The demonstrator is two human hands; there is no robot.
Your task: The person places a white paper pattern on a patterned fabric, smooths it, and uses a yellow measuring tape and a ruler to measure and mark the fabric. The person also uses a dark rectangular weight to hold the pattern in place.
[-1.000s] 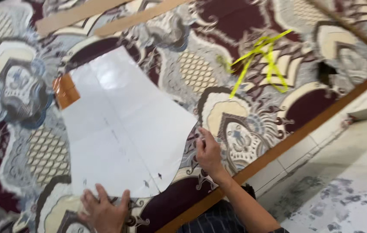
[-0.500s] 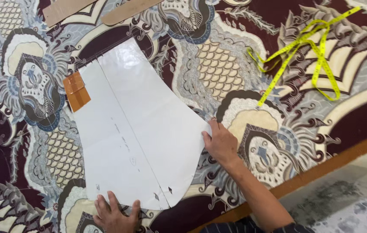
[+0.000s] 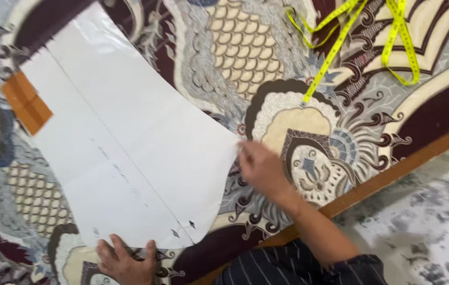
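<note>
An orange tab (image 3: 26,102) sticks out at the 9 o'clock edge of the white pattern (image 3: 129,153), which lies flat on the patterned cloth (image 3: 245,53). The left hand (image 3: 125,261), fingers spread, presses the pattern's 6 o'clock edge to pin it. The right hand (image 3: 260,168), blurred, touches its 3 o'clock edge; its fingers cannot be made out. A yellow tape (image 3: 340,37) lies at 1 o'clock, well apart.
</note>
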